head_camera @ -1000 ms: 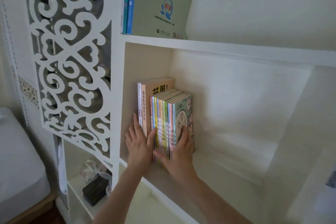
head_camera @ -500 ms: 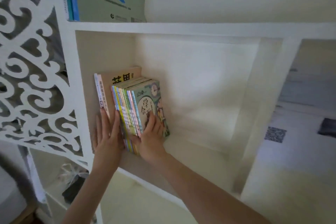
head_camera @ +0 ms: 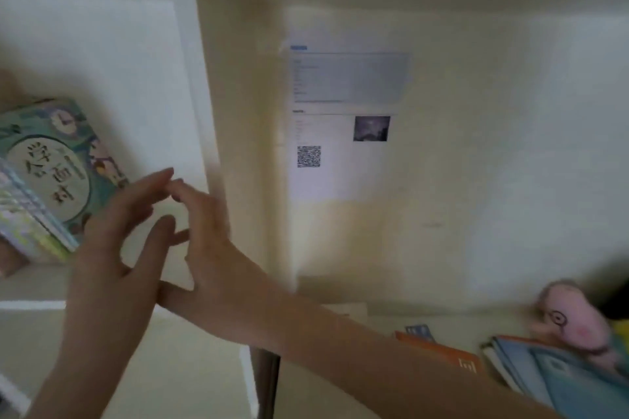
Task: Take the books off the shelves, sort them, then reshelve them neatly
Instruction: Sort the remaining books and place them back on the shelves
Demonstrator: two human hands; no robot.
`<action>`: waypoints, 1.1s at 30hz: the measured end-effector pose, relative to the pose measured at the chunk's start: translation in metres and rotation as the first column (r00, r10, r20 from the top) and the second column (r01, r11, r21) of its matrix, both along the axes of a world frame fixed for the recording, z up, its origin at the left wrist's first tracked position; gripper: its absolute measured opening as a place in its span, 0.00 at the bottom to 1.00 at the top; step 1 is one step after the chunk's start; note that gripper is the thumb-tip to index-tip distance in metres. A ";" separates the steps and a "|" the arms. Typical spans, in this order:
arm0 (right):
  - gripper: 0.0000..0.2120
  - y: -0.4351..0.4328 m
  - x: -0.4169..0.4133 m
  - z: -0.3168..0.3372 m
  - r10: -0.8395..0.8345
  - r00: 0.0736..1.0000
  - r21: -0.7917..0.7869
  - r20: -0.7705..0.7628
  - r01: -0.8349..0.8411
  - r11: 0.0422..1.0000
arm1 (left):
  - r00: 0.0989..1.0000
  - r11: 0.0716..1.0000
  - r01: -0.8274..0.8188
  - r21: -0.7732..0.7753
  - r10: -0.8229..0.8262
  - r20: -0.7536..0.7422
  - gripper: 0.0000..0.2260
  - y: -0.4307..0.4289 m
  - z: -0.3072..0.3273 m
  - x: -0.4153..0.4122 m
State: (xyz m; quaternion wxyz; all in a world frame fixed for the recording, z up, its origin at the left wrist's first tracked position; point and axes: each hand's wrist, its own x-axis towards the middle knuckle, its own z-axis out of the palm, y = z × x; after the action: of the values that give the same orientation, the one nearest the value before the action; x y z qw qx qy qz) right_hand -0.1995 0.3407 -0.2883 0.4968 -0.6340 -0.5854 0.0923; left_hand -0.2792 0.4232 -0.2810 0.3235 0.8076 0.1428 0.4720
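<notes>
Left of the white divider [head_camera: 207, 95], one row of books [head_camera: 51, 180] stood shelved, leaning a little, so we judged that part done. Our left hand [head_camera: 109, 248] and right hand [head_camera: 214, 248] hovered just left of the divider, fingers loose and spread, gripping nothing. Right of the divider and lower, more books [head_camera: 551, 371] lay flat beside a pink plush toy [head_camera: 575, 320]. Those, we judged, were left to sort and shelve.
</notes>
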 end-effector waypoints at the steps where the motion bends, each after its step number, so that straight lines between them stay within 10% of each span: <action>1: 0.44 -0.023 0.005 -0.002 -0.019 1.000 0.017 -0.006 0.019 1.000 | 0.997 0.996 0.079 -0.036 -0.079 0.028 0.17 -0.004 -0.005 0.005; 8: 0.44 -0.177 0.052 -0.064 -0.326 0.924 -0.095 -0.199 0.313 0.945 | 0.953 0.954 0.269 0.130 -0.283 0.107 0.18 -0.118 -0.036 0.016; 11: 0.42 -0.243 0.066 -0.113 -0.514 0.802 -0.205 -0.304 0.472 0.857 | 0.851 0.852 0.500 -0.157 -0.517 -0.091 0.17 -0.158 -0.069 0.058; 20: 0.36 -0.405 0.077 -0.212 -0.787 0.353 -0.462 -0.505 0.660 0.593 | 0.485 0.724 0.494 -0.482 -0.690 -0.538 0.17 -0.272 -0.208 0.167; 33: 0.53 -0.507 0.141 -0.343 -0.750 0.539 -0.715 0.383 0.687 0.128 | 0.129 0.629 0.601 -0.493 -0.685 -0.717 0.24 -0.398 -0.301 0.216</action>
State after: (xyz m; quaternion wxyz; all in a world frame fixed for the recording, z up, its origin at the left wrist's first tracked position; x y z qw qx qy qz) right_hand -0.0588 -0.1667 -0.6311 0.1491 -0.9786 -0.0765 0.1192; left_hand -0.0637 0.0249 -0.5819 0.4070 0.8904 -0.0569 -0.1959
